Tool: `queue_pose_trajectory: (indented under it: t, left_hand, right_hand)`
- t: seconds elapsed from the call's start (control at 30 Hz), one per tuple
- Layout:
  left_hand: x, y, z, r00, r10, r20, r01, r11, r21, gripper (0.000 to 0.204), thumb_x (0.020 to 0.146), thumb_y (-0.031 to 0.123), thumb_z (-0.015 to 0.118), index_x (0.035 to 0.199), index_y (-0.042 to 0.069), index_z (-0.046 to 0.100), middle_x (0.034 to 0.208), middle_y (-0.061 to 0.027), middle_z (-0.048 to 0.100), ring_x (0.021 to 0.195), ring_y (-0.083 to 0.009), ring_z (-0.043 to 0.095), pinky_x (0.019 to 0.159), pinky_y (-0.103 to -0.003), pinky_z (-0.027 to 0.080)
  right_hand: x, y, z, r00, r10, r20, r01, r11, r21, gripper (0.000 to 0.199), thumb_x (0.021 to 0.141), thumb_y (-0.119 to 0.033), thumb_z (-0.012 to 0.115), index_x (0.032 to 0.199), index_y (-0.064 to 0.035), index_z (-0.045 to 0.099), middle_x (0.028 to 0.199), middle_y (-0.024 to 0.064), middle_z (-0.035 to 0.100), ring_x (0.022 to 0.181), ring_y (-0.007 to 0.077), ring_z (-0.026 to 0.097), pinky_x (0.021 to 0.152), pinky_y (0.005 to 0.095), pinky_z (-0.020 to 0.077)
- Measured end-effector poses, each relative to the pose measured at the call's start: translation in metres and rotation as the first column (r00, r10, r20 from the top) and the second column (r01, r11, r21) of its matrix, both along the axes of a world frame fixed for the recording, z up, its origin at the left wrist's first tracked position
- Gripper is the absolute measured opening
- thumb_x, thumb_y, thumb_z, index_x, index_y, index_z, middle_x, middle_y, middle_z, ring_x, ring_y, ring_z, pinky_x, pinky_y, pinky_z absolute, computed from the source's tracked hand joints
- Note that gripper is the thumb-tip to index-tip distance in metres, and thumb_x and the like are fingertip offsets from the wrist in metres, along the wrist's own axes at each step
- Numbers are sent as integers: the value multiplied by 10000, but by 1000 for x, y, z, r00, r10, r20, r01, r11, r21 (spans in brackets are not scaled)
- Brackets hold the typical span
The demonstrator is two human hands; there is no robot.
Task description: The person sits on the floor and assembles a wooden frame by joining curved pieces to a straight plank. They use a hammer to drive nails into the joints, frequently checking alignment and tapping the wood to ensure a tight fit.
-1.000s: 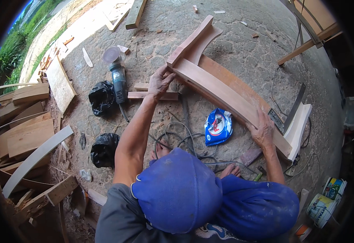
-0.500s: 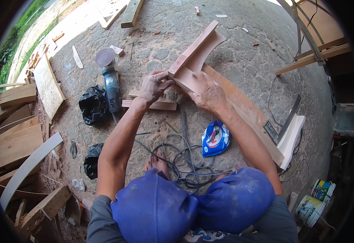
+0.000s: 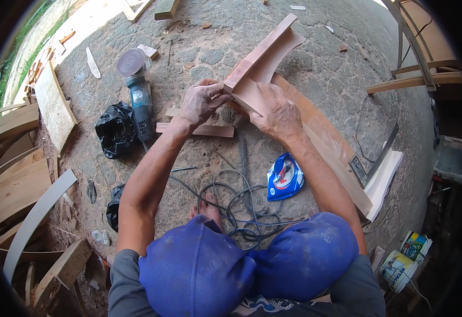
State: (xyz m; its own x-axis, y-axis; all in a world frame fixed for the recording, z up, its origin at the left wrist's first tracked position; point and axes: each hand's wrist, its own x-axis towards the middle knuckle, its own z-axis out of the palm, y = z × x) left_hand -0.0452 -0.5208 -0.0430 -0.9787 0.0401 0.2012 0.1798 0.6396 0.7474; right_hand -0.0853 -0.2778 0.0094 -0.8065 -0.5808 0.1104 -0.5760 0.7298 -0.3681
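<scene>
Out in front of me is a pinkish wooden piece (image 3: pixel 262 55), made of a straight-edged bar joined to a wider, curved board. My right hand (image 3: pixel 279 113) wraps over the near end of the curved board. At the bar's near corner, my left hand (image 3: pixel 202 105) has its fingers curled and pinched against the wood; its fingertips are partly hidden. Beneath the right forearm, a long orange-brown board (image 3: pixel 315 122) lies on the ground beside pale wooden lengths. A metal square (image 3: pixel 383 153) rests at their near right end. Short wood strips (image 3: pixel 204 130) lie below my left wrist.
To the left sit a disc grinder (image 3: pixel 142 103) and a black plastic bag (image 3: pixel 113 129). Coiled cable (image 3: pixel 236 206) and a blue packet (image 3: pixel 286 179) lie near my feet. Stacked timber (image 3: pixel 19 185) lines the left side; plastic buckets (image 3: pixel 399 269) stand at lower right.
The view has shifted slightly. My right hand has drawn its fingers in on the curved board, and the piece sits at a slightly different tilt. My left hand stays at its corner.
</scene>
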Motion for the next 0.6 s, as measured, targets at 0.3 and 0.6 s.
queue_pose_trajectory:
  t: [0.3, 0.6]
  left_hand:
    - [8, 22, 7, 996, 78, 43, -85, 978, 192, 388, 902, 376, 750, 1061, 27, 696, 1037, -148, 696, 935, -253, 662, 823, -375, 520]
    - [-6, 57, -1, 945, 258, 200, -319, 861, 396, 497, 784, 368, 826, 930, -26, 562, 853, -172, 665, 798, -233, 646, 714, -398, 521]
  right_hand:
    - [-1, 3, -8, 999, -14, -32, 15, 1000, 15, 695, 781, -304, 703, 1411, -129, 466, 1327, 231, 541, 1047, 445, 669, 873, 506, 582]
    - [3, 10, -12, 999, 30, -42, -31, 999, -8, 790, 816, -336, 739, 1484, -101, 388, 1362, 254, 526, 1152, 444, 619, 953, 529, 527]
